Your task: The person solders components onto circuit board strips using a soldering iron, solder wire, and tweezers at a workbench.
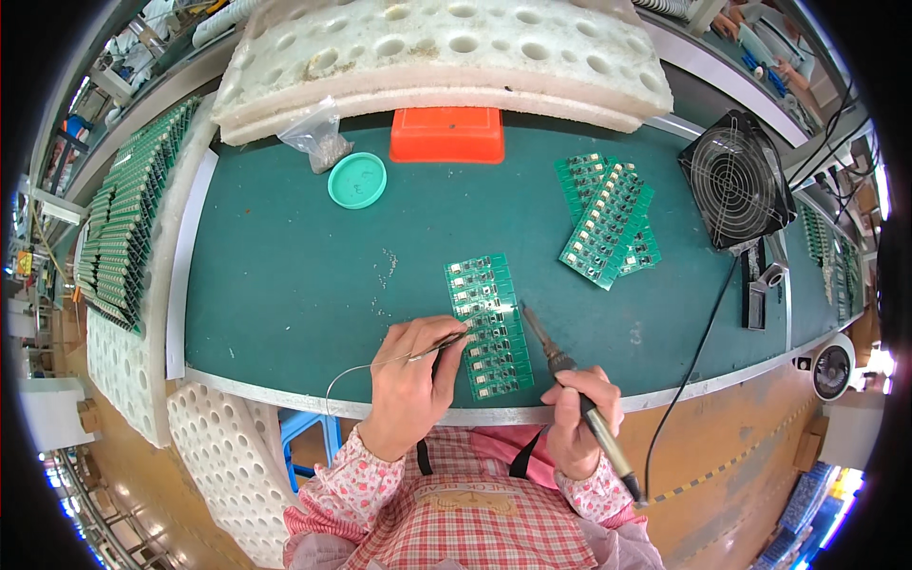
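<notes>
with the left hand (410,380) pinching thin wire (370,365) beside the green board (503,350) on the table (285,285), right hand (584,413) gripping the soldering iron (560,362), it seems best to touch tip (526,311) and wire together lightly.

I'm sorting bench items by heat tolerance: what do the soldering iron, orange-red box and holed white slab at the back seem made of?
Soldering iron: slender front probably metal, dull greyish; handle material unclear.
Orange-red box: likely moulded plastic, uniformly coloured with a slight sheen.
White slab: probably rigid foam, matte, thick and pitted.
</notes>
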A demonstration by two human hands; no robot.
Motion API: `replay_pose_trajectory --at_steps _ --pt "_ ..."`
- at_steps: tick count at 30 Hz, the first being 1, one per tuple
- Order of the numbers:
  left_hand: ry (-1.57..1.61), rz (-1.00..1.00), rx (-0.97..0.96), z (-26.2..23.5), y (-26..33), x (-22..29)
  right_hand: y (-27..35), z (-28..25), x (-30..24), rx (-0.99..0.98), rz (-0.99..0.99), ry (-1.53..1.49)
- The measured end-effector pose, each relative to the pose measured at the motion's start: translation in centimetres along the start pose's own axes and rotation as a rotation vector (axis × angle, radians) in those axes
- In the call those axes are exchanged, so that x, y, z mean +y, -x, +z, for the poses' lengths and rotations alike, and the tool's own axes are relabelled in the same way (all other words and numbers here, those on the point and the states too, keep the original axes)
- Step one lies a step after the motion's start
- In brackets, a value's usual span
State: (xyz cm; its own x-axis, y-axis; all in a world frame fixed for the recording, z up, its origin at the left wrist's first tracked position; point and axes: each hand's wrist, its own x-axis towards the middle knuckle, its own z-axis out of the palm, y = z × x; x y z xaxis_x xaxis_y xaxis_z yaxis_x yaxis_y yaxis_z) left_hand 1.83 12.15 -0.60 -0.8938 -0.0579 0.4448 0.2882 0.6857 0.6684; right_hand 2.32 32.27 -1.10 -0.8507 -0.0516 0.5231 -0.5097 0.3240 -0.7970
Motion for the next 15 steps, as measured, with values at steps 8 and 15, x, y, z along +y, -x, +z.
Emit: replay_pose_trajectory --at_steps 8,15 --pt "-0.032 -0.12 0.253 -3.2 1.7 -1.6 -1.5 1.5 -0.9 -0.314 -0.085 0.402" --pt "-0.173 -0.21 0.191 -4.6 2.5 -2.6 -1.9 2.6 -0.9 -0.286 -0.087 0.434"
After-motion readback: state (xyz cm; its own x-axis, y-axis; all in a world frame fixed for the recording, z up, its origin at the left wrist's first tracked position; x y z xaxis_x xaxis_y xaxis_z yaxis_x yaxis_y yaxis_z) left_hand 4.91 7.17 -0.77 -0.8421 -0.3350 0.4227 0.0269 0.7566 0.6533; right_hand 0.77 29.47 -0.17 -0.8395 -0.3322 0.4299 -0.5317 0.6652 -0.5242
